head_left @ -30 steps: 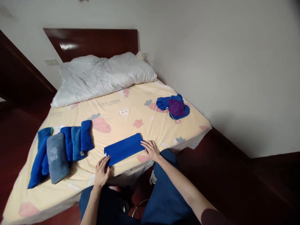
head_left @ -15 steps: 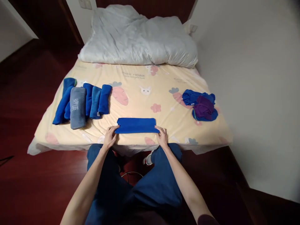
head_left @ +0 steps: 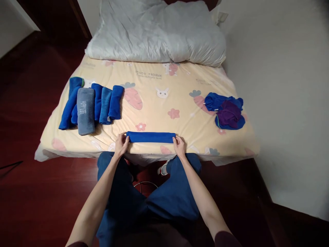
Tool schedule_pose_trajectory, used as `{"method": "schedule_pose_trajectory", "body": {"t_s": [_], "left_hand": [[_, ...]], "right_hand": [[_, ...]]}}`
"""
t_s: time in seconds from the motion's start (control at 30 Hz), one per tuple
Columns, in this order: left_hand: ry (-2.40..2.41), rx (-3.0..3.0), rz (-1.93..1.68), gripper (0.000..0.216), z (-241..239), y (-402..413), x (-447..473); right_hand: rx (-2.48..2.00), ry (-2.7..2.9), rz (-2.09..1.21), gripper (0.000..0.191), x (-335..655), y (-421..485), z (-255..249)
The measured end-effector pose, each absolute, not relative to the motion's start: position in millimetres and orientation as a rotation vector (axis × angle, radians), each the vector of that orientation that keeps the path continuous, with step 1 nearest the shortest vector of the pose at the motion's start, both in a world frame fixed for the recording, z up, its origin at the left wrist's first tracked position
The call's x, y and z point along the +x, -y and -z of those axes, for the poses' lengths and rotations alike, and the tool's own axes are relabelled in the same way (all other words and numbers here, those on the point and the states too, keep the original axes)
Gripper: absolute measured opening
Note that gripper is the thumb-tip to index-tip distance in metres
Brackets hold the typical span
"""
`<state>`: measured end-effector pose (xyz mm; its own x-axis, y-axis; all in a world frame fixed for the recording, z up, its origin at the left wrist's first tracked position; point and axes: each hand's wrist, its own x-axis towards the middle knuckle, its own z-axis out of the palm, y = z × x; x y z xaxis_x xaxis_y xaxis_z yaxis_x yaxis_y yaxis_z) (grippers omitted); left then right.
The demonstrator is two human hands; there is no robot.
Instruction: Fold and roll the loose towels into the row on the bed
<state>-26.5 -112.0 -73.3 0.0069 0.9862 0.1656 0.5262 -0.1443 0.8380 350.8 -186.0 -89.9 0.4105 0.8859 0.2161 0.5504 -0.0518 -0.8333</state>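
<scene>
A folded blue towel [head_left: 151,137] is stretched as a long, narrow strip along the near edge of the bed [head_left: 154,115], just below the middle of the frame. Its left end is pinched between the thumb and fingers of the left hand [head_left: 121,145], and its right end is pinched in the same way by the right hand [head_left: 180,146] (some fingertips are hidden by the cloth, so how far they reach underneath cannot be told). The towel would be judged light, soft and limp, with little slip and nothing fragile about it; sagging or unfolding in the middle could be expected if only one end were lifted. It is best gripped at both short ends, with all the layers caught together and the strip kept lightly taut. At the left of the frame, blue bundles [head_left: 116,103] are laid side by side, with a gray towel [head_left: 86,115] among them. At the right, a crumpled blue and purple pile [head_left: 228,115] is seen, well apart from the hands. A pale quilt [head_left: 159,34] is bunched at the top.
</scene>
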Motion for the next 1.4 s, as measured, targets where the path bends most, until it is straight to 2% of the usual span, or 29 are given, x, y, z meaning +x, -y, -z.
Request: {"method": "schedule_pose_trajectory", "body": {"t_s": [0.3, 0.47, 0.57, 0.7, 0.8, 0.93, 1.2, 1.3, 1.4], "left_hand": [[-1.715, 1.689, -1.053, 0.038, 59, 114, -19], [-1.806, 1.759, -0.883, 0.037, 46, 115, -20], [-1.92, 1.956, -0.778, 0.039, 30, 121, -10], [-1.785, 2.352, -0.68, 0.051, 11, 127, 30], [-1.566, 2.526, -0.562, 0.056, 14, 128, 60], [-1.547, 2.473, -0.459, 0.06, 35, 124, 58], [-1.722, 2.084, -0.576, 0.057, 42, 122, -18], [-1.757, 1.901, -0.789, 0.056, 30, 146, -30], [-1.77, 1.468, -1.058, 0.053, 21, 182, -22]], "right_hand": [[-1.643, 1.093, -0.69, 0.049, 341, 179, 76], [-1.837, 1.253, -0.71, 0.039, 346, 177, 56], [-2.061, 1.562, -0.49, 0.033, 340, 170, 26], [-2.017, 1.846, -0.051, 0.047, 295, 155, -8], [-1.789, 2.082, -0.088, 0.051, 254, 148, -4], [-1.717, 2.235, -0.188, 0.055, 244, 152, 26], [-1.9, 2.219, -0.28, 0.055, 302, 163, 39], [-1.941, 2.194, -0.346, 0.057, 324, 162, 35], [-1.905, 2.168, -0.363, 0.059, 346, 157, 24]]}}
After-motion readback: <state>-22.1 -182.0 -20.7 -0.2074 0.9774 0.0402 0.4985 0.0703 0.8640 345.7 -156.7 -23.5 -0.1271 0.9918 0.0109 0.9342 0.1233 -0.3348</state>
